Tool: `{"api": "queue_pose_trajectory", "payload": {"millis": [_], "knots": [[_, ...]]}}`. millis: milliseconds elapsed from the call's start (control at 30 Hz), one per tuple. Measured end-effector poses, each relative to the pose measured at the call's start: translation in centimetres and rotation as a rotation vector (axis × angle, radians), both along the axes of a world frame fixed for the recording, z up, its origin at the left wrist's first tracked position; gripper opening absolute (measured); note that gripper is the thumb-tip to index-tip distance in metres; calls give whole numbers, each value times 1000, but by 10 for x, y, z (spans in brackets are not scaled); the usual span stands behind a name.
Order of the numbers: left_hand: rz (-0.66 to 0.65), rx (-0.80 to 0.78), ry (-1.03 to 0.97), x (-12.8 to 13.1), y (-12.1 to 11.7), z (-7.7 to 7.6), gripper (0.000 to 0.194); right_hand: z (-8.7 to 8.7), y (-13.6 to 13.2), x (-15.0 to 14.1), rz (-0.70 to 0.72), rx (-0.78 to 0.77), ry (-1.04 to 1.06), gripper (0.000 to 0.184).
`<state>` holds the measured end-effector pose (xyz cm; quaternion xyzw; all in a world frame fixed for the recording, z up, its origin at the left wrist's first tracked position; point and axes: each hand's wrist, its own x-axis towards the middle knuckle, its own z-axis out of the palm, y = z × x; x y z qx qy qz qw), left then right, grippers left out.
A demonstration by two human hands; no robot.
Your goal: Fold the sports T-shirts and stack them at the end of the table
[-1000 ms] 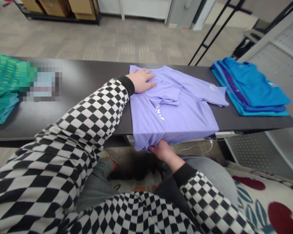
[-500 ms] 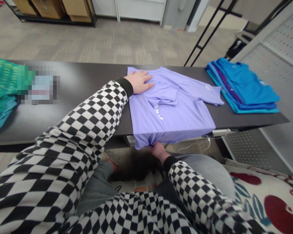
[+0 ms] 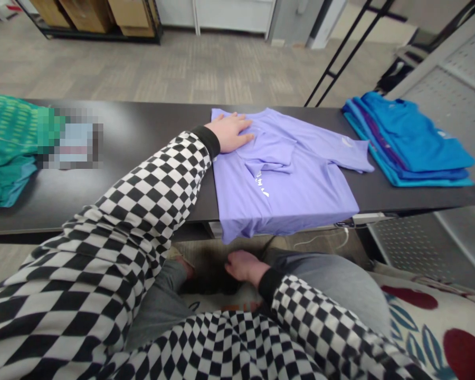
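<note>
You're pressing your left hand (image 3: 230, 132) down on a lavender T-shirt (image 3: 285, 182), right up at 12 o'clock, with the fingers spread flat across the shirt's far shoulder area. Nothing's pinched there; your palm and fingers are simply lying on the fabric. Your right hand (image 3: 244, 266) is sitting down at 6 o'clock, below the near edge of the tabletop (image 3: 142, 119), loosely curled, gripping nothing and well apart from the shirt. It's hovering over your lap, close to your grey trousers (image 3: 332, 277), though I can't tell whether it's touching them.

The T-shirt is lying in the middle of the dark tabletop, one sleeve folding in across its body and the other reaching out towards 3 o'clock. Its near hem is drooping just over the front edge, and a small white print is showing on the fabric. Checkered sleeves (image 3: 142, 211) are running up from 7 o'clock and in from 5 o'clock towards your hands.

Over at 3 o'clock, a folded stack of blue T-shirts (image 3: 409, 140) is sitting just beside the lavender one. At 9 o'clock, a green garment (image 3: 8, 132) is lying on the tabletop next to a pixelated patch (image 3: 73, 140) too blurred to read. A floral-print fabric (image 3: 431, 322) is filling the corner towards 5 o'clock, and cardboard boxes on a shelf (image 3: 89, 10) are showing at 11 o'clock beyond the carpet (image 3: 221, 68).
</note>
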<state>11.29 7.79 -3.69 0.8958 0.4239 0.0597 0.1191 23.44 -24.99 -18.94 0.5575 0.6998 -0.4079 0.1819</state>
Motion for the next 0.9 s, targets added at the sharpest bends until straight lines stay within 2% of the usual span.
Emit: {"api": "queue_pose_trajectory", "payload": {"millis": [100, 167, 267, 367, 533, 700, 900], "knots": [[23, 60, -34, -1, -3, 8, 76, 20, -23, -24, 245, -60, 157, 36], [68, 117, -48, -3, -8, 16, 74, 37, -31, -30, 365, -78, 264, 40], [200, 190, -34, -8, -21, 24, 71, 61, -32, -25, 399, -24, 220, 42], [291, 156, 53, -14, -36, 20, 68, 75, -25, -15, 402, 71, 79, 43], [280, 15, 185, -17, -50, 6, 88, 75, -26, -10, 362, 133, 105, 46], [281, 3, 178, -20, -46, 4, 88, 65, -36, -10, 407, 138, 122, 47], [314, 19, 209, -50, -29, 0, 87, 89, -34, -3, 380, 122, 109, 43]]}}
